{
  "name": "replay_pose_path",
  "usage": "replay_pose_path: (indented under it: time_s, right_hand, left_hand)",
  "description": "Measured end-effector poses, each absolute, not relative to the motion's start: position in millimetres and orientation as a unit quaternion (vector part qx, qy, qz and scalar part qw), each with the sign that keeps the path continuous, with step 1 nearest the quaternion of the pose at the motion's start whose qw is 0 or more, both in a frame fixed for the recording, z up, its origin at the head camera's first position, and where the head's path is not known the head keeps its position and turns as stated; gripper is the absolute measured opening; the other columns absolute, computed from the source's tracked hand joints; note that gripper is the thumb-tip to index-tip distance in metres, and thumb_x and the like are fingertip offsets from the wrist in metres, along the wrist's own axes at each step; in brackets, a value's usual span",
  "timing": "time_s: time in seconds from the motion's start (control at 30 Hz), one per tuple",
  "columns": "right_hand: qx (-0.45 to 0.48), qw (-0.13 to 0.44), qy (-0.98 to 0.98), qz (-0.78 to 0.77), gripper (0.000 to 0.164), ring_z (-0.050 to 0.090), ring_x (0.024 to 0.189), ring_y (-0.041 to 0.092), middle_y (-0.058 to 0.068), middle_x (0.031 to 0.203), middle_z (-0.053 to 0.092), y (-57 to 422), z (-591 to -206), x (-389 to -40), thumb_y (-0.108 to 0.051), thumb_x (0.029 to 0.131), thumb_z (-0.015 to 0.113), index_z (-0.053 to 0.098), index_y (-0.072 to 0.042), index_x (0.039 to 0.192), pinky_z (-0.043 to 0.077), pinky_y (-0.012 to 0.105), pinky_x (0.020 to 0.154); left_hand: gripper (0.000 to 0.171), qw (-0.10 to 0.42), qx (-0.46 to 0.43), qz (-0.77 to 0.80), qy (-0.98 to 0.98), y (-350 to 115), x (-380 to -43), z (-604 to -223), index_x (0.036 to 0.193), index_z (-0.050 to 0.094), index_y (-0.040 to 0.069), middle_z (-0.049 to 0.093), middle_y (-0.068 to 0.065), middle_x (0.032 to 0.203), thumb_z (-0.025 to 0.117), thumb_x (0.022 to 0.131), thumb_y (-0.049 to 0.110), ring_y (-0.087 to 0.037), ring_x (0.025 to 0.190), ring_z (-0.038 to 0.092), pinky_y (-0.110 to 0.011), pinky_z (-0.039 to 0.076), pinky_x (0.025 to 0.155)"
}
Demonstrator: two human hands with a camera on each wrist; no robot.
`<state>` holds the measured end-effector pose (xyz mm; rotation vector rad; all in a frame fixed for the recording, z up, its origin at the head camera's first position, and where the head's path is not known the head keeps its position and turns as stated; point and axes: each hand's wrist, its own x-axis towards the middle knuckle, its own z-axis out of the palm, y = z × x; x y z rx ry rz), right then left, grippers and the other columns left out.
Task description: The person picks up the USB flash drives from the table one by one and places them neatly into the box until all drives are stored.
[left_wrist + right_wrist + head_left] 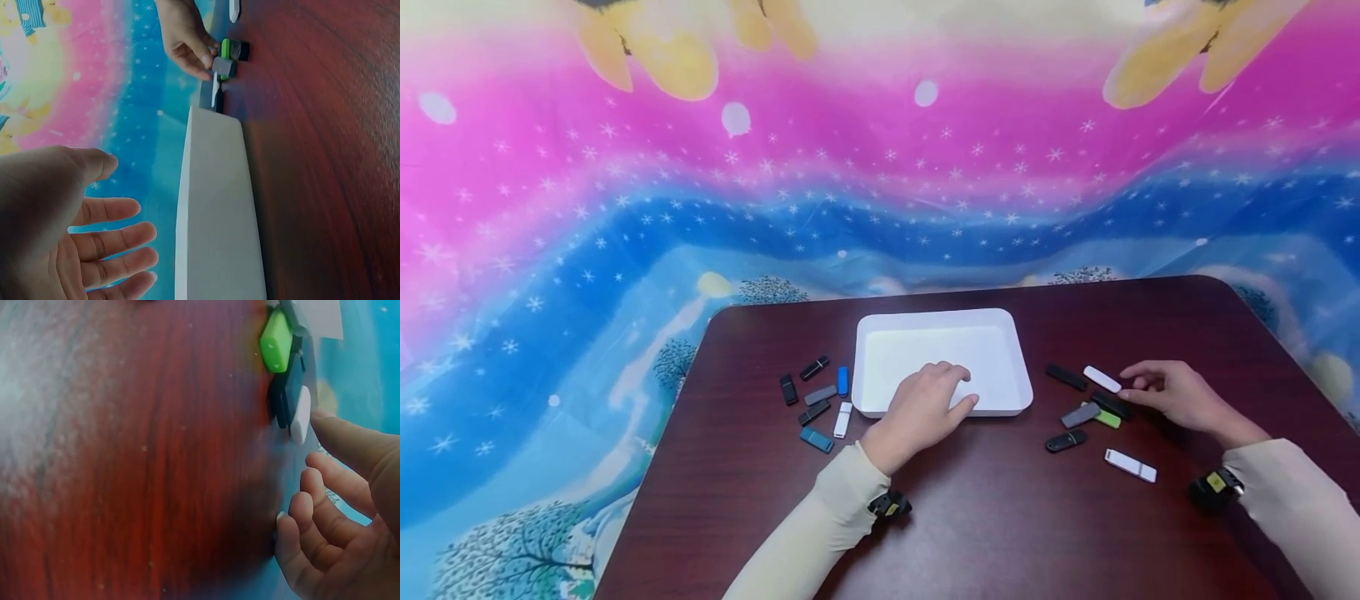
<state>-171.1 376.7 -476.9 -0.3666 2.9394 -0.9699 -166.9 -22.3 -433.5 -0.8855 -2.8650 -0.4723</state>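
My left hand [925, 404] hovers over the front edge of the white tray [1018, 367], its fingers spread and holding nothing; the left wrist view shows the fingers [119, 240] apart from the tray wall. On the right side, my right hand [1176, 396] is at the end of a white USB stick [1102, 379]. In the right wrist view the thumb's tip lies close to that stick [301, 415], and I cannot tell whether it touches. The other fingers are loosely bent. Beside it lie a black USB stick [1109, 406], a green one [1107, 419] and a grey one [1079, 415] across the green.
Further sticks on the right are black [1066, 377], black [1066, 441] and white [1131, 466]. Left of the tray lie several more, among them a blue one [842, 381], a white one [842, 420] and a teal one [816, 440]. A patterned cloth [880, 167] hangs behind the table.
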Motion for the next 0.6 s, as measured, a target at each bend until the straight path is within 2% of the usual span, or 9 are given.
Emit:
replay_pose_path:
  time_s: [0.27,0.6]
  right_hand:
    - [-0.093,0.041,0.948,-0.301,0.035,0.046,0.062,0.006,0.009,0.09,0.064,370.7,-475.3,-171.8,-0.016,0.093,0.073,0.066,0.007,0.118,0.039,0.026,0.056]
    - [-0.066,0.058,0.958,-0.273,0.027,0.048,0.069,0.01,0.007,0.088,0.062,364.7,-475.6,-178.1,-0.018,0.089,0.076,0.068,0.002,0.106,0.04,0.027,0.061]
  left_hand:
    - [0.033,0.064,-0.302,-0.139,-0.941,-17.6,-166.0,-436.8,0.121,0.069,0.017,0.073,0.002,0.114,0.061,0.1,0.041,-0.016,0.102,0.069,-0.029,0.056,0.083]
    - [0.034,0.066,-0.317,-0.136,-0.936,-14.3,-163.9,-436.0,0.123,0.068,0.017,0.073,0.001,0.117,0.06,0.1,0.04,-0.016,0.105,0.069,-0.03,0.056,0.085]
